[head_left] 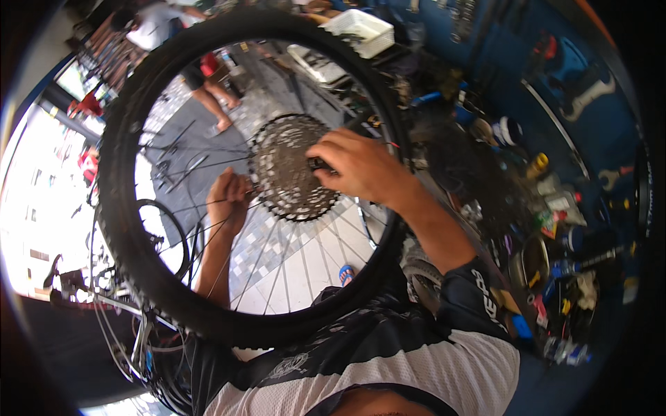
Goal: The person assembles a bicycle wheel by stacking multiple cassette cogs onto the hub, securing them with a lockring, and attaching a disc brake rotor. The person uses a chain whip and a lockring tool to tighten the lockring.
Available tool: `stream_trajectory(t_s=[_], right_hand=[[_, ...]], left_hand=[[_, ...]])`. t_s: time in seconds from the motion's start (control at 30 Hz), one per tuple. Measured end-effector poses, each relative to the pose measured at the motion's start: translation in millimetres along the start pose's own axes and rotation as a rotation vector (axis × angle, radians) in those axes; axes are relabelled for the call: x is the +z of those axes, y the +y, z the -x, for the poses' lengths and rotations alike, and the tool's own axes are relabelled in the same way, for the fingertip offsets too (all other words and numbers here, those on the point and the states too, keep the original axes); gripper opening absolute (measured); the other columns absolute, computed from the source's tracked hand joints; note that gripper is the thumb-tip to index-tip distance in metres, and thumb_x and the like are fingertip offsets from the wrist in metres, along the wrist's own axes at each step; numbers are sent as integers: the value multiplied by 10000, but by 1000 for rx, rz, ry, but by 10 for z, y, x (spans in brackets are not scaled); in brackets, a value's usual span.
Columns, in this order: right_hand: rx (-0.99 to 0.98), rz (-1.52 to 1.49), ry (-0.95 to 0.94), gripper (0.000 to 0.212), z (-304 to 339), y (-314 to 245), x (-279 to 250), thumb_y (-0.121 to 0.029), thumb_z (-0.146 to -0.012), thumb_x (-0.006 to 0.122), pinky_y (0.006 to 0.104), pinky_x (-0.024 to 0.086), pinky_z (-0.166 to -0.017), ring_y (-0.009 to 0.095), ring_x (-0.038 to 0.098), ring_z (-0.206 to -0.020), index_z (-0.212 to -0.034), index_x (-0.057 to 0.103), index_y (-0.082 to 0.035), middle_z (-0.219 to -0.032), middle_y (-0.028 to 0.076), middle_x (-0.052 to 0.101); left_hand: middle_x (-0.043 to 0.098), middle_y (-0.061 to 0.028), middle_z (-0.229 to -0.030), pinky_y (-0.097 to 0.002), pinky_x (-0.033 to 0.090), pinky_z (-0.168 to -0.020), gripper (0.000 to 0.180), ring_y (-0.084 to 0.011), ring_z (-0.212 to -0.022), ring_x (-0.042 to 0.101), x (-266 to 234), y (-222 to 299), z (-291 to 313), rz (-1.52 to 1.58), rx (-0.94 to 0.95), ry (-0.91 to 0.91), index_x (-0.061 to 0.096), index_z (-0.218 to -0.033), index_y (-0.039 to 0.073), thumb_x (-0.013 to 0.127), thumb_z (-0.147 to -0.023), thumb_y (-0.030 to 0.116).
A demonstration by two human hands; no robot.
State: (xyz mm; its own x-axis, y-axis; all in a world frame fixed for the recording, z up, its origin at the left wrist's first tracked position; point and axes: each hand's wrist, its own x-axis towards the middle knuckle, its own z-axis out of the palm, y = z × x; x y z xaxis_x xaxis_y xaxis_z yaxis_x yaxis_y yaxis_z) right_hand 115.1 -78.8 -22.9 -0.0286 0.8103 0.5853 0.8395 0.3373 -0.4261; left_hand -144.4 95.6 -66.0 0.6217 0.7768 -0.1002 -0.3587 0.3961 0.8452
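A bicycle wheel with a black knobbly tyre (pixel 119 159) stands before my chest. Its wide, multi-ring cassette (pixel 281 156) faces me in the middle, with thin spokes around it. My right hand (pixel 357 166) reaches over the cassette from the right. Its thumb and fingers are pinched on a small dark part (pixel 318 165) near the cassette's centre, mostly covered by the fingers. My left hand (pixel 229 201) is at the cassette's left edge, its forearm seen through the spokes. Those fingers are curled together; whatever they hold is too small to make out.
On the right a cluttered workbench holds tools, bottles and a round metal dish (pixel 533 260). Tools hang on a blue wall (pixel 485 62). A white basket (pixel 361 33) sits at the far end. Another person (pixel 154 28) stands beyond the wheel. Bicycle parts (pixel 142 340) are at the lower left.
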Motion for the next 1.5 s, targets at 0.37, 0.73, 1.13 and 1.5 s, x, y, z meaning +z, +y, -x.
stream_trajectory(t_s=[0.37, 0.73, 1.13, 1.5], right_hand=[[-106, 203, 110, 273, 79, 78, 231, -268, -829, 759, 357, 591, -806, 229, 652, -949, -939, 685, -30, -938, 74, 661], [-1, 161, 136, 391, 94, 61, 232, -399, -876, 759, 401, 596, -810, 256, 677, -956, -1018, 718, -37, -944, 83, 678], [1428, 711, 148, 488, 2891, 1449, -1360, -318, -893, 764, 509, 550, -976, 389, 666, -1174, -1309, 648, -92, -1278, 193, 683], [1699, 877, -55, 310, 4789, 2022, -1690, -206, -860, 744, 522, 560, -943, 428, 678, -1144, -1129, 695, -61, -1168, 232, 726]], left_hand=[[343, 59, -618, -227, 370, -622, 396, -67, -583, 365, -146, 16, -22, 91, 25, 65, 410, -723, 195, 587, -1076, 223], [300, 61, -612, -219, 353, -581, 408, -57, -568, 335, -83, 10, -69, 138, 13, 130, 388, -712, 188, 537, -1092, 197], [327, 59, -620, -215, 366, -564, 373, -58, -551, 335, -327, 3, -92, 219, 3, 21, 404, -745, 178, 560, -1083, 179], [326, 49, -552, -273, 400, -542, 530, -104, -578, 442, -64, 21, -54, -47, -13, 28, 370, -592, 198, 510, -1087, 326]])
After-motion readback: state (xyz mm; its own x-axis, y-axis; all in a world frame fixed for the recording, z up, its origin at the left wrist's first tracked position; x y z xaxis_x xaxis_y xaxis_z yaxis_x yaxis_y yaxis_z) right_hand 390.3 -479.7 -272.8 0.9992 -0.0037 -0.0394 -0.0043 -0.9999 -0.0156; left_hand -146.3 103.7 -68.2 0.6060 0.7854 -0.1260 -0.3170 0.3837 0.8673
